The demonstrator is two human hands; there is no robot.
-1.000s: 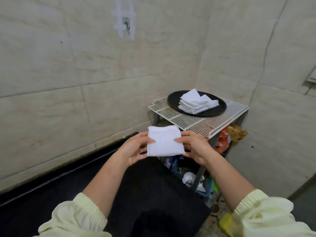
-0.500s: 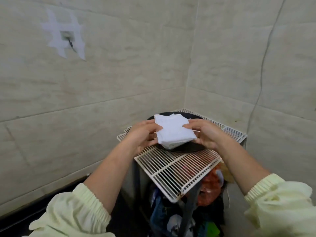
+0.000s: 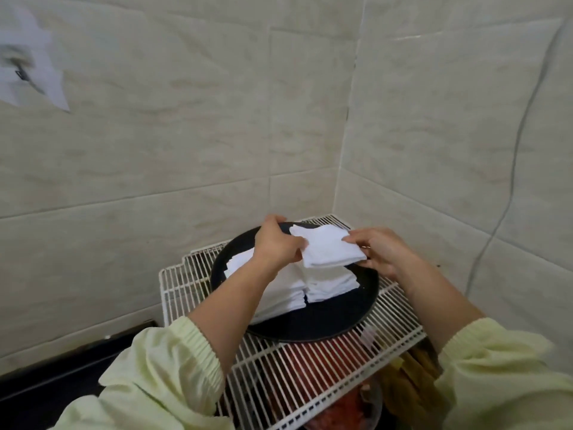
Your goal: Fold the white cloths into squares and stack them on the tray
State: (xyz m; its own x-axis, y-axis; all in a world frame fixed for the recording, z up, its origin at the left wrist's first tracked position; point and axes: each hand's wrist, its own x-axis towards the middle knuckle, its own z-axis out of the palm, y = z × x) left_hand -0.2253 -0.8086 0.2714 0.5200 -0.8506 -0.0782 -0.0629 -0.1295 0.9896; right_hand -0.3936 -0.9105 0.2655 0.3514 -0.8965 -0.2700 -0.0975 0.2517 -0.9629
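- Brought the folded cloth (image 3: 325, 248) forward from a second ago: held low over the lap then, on the near side of the wire rack (image 3: 313, 370); held above the stack of folded cloths (image 3: 313, 283) on the black tray (image 3: 310, 328) at this moment.
- Drew in closer, leaving tray and rack large in the middle of the view.
- Pinched the cloth's left edge with the left hand (image 3: 277, 243), fingers curled.
- Gripped its right edge with the right hand (image 3: 379, 252), likewise curled.
- Could not tell whether cloth and stack touched.
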